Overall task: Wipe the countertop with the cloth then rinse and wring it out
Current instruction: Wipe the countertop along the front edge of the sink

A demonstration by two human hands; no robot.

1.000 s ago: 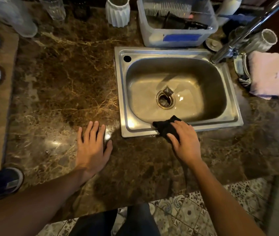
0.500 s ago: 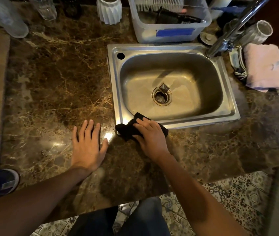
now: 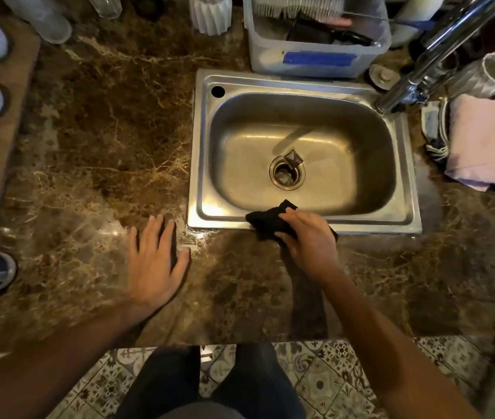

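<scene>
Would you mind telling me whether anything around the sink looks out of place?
One oddity: a small dark packet lies on the sink drain's edge, where it could block water.

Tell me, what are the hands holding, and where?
The right hand grips the black cloth by its near right part, on the sink front rim. The left hand holds nothing; it rests flat on the countertop.
</scene>
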